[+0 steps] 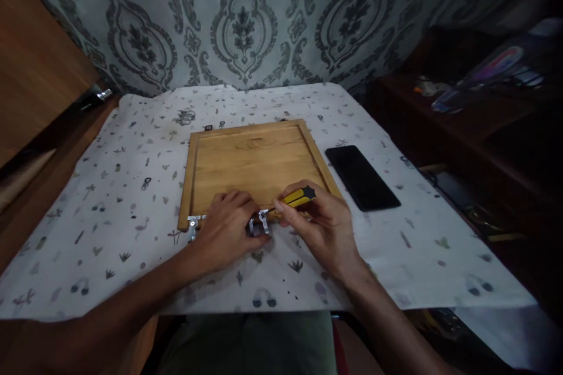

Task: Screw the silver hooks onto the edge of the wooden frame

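A square wooden panel (250, 164) with a raised rim lies flat on a white patterned cloth (132, 187). My left hand (229, 228) rests at its near edge, fingers curled and pinching a small metal hinge bracket (263, 220) against the wood. My right hand (321, 222) grips a yellow and black screwdriver (297, 197), its tip pointing left at that bracket. Another metal bracket (193, 224) sits at the panel's near left corner.
A black phone (363, 177) lies face up on the cloth to the right of the panel. A brown wooden cabinet (30, 76) stands at the left. Dark shelves with clutter (475, 111) fill the right side. Patterned wallpaper (241, 23) backs the table.
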Tool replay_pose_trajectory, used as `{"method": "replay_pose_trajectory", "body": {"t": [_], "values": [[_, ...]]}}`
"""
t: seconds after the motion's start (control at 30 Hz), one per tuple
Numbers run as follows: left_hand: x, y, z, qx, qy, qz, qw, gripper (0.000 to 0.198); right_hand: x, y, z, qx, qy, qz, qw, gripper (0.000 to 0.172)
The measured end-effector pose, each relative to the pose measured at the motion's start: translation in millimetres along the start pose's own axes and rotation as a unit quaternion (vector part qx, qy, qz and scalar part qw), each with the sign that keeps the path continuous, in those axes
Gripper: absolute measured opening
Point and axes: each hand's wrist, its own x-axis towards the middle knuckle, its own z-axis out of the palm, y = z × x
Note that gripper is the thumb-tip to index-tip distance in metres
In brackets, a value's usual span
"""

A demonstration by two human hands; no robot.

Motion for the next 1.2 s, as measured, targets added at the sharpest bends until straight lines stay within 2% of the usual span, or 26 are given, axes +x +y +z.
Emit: {"method": "replay_pose_trajectory", "body": {"t": [0.13, 0.33, 0.53, 0.93, 1.2], "values": [[1, 0, -1.3, -0.007, -0.013, -0.008, 1.000, 0.028, -1, 1, 0, 0.010, 0.012, -0.006, 1.000, 0.018], [0, 1, -0.8, 0.006, -0.007, -0.006, 1.000, 0.030, -5, -10, -1, 0.040, 0.082, -0.001, 0.996, 0.014], [-1, 0, -2.0, 0.015, -0.014, -0.005, 1.000, 0.032, -4, -11, 4, 0.046, 0.059, -0.007, 0.997, 0.015], [-2, 1, -3.7, 0.010, -0.017, -0.004, 1.000, 0.030, -4, -10, 6, 0.047, 0.058, 0.018, 0.997, 0.017], [-3, 1, -4.3, 0.025, -0.028, -0.003, 0.999, 0.036, -4, -10, 11, 0.031, 0.041, -0.011, 0.999, 0.015]]}}
